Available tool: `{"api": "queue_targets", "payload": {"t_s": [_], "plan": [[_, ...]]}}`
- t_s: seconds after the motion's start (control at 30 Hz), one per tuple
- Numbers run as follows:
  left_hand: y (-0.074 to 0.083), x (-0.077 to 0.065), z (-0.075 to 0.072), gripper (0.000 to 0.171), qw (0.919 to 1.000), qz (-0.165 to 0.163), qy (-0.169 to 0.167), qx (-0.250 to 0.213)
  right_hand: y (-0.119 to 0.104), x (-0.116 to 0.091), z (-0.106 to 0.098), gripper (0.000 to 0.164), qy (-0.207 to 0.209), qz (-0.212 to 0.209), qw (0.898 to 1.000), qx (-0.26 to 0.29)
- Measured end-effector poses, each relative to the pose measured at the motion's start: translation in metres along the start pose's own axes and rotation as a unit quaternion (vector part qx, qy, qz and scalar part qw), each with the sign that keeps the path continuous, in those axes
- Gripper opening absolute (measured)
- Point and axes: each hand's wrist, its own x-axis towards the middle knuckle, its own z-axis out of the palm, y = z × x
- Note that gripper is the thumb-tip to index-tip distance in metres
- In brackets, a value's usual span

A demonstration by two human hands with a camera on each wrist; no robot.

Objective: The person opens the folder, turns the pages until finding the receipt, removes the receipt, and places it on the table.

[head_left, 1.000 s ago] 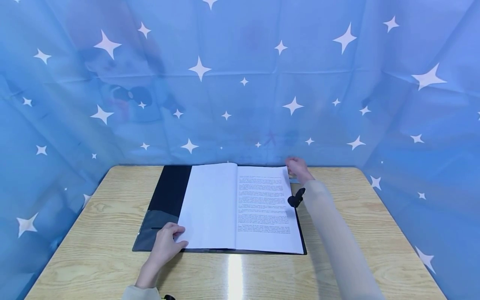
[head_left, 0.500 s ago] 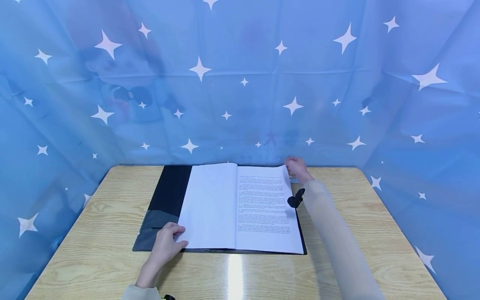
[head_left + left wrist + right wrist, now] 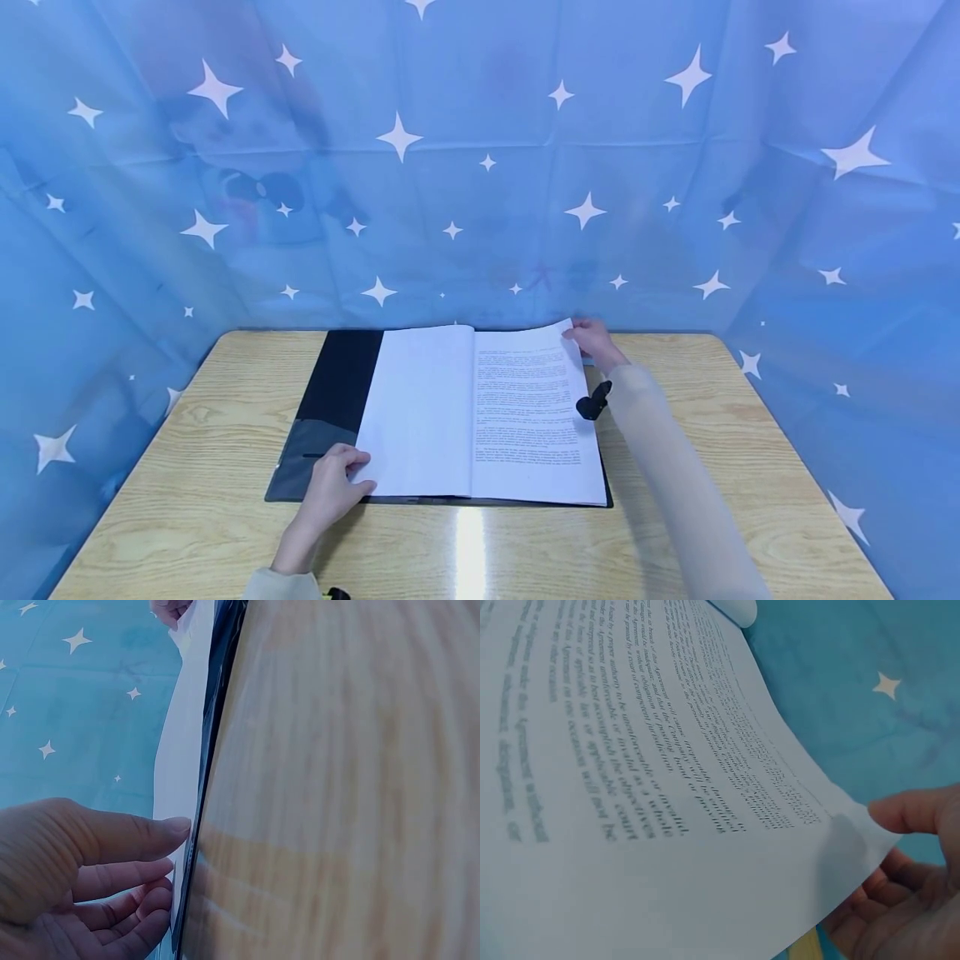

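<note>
One black folder (image 3: pixel 343 375): open, flat on the far part of the wood-grain table (image 3: pixel 165 475); cover shows left of the papers, grey pocket (image 3: pixel 292 475) at its near-left corner.
Left hand (image 3: pixel 332 487): fingers loosely bent, thumb and forefinger tips at the near-left edge of the blank sheet (image 3: pixel 416 408), a gap between them; reads as a light rest, not a grip.
Blank sheet: lies left of the fold (image 3: pixel 472 417), rounding over toward it.
Printed sheet (image 3: pixel 525 425): right of the fold, dense text, "Agreement" readable in the right wrist view; far-right corner bent up, near edge lying low.
Right hand (image 3: pixel 592 337): pinching that far-right corner, thumb on the printed face, fingers beneath.
Sheet count: looks like one at the corner in the right wrist view; not certain.
Step in hand: probably lifting the page by its corner.
Doing it well: check that only one sheet sits in the pinch; hold lightly, let the paper bow in a wide curve, carry it leftward instead of tugging. Left hand best kept as a soft weight on the near-left edge.
Likely trouble: creased corner, strain at the fold, a second sheet dragged along.
</note>
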Motion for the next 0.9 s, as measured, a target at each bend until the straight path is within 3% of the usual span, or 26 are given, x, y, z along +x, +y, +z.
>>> {"api": "queue_targets", "payload": {"t_s": [0.33, 0.57, 0.9], "plan": [[-0.001, 0.000, 0.001, 0.029, 1.0000, 0.003, 0.001, 0.001, 0.003, -0.009, -0.003, 0.037, -0.026, -0.029, 0.999, 0.005], [-0.001, 0.000, 0.001, 0.029, 1.0000, 0.002, 0.000, -0.002, 0.004, -0.016, -0.006, 0.033, -0.045, -0.021, 0.999, 0.019], [-0.002, -0.001, 0.001, 0.029, 1.0000, 0.001, 0.000, -0.001, 0.006, -0.028, -0.006, 0.041, -0.058, -0.017, 0.998, 0.024]]}}
